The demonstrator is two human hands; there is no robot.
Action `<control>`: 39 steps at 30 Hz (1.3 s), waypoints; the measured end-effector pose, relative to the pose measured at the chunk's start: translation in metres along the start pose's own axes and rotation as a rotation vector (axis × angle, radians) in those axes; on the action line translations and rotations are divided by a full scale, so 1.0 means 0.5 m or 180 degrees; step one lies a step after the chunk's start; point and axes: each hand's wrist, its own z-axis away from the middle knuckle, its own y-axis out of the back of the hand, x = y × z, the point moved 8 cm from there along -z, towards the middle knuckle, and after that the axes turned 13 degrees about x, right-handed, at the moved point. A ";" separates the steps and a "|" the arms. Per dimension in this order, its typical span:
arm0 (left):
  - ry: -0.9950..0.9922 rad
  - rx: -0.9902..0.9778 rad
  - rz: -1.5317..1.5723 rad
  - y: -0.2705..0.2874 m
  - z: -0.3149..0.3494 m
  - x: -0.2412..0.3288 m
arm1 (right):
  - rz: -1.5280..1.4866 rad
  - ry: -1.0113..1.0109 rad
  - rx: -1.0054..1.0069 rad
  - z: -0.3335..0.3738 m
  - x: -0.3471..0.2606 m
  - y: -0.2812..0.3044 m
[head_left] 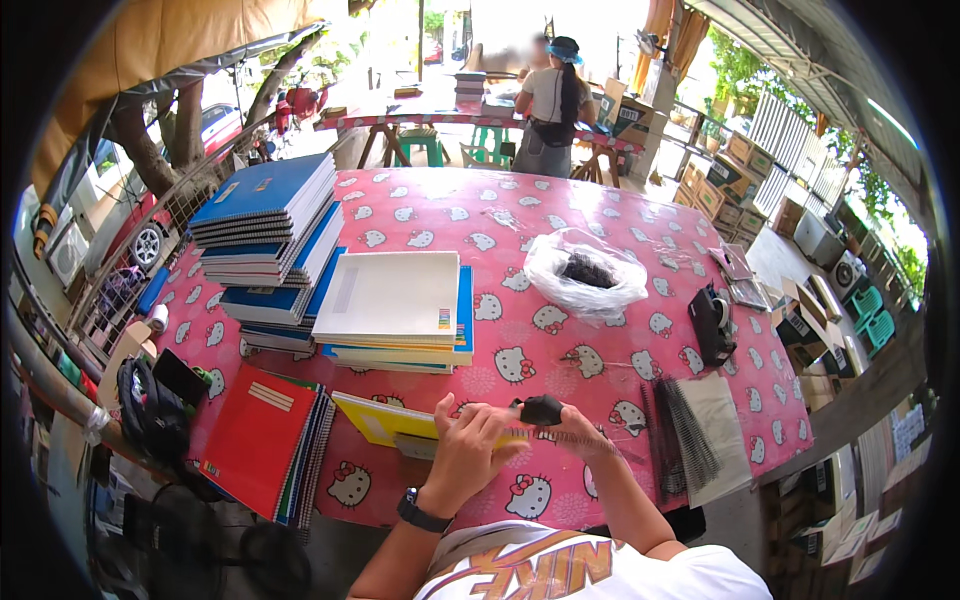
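Observation:
On the near side of the table, my left hand [470, 442] is closed over a yellow notebook [382, 420], which is tilted up. A dark watch is on that wrist. Close beside it, my right hand [577, 432] is closed around a small black object [541, 409] whose kind I cannot make out. A thin dark spiral coil [622, 452] runs along the notebook's edge and out past my right hand. To the right, several loose black spiral coils [682, 435] lie partly on a clear plastic sheet [727, 440].
Red-topped notebooks [258, 425] lie left. Farther off stand a white-topped pile [390, 295] and a tall blue notebook stack [265, 215]. A plastic bag [583, 272] with black contents and a black tape dispenser [711, 325] sit right. Another person [552, 105] stands at a far table.

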 end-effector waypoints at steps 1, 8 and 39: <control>-0.0020 0.0033 0.0074 0.004 -0.003 0.004 | -0.0032 0.0065 -0.0017 0.002 -0.006 -0.001; 0.0010 0.0350 -0.0114 0.036 -0.015 0.009 | 0.1168 0.0201 0.0074 -0.004 -0.030 0.011; 0.0515 0.0583 -0.0679 0.119 0.035 -0.102 | 0.0500 0.0633 -0.1116 -0.054 -0.102 -0.122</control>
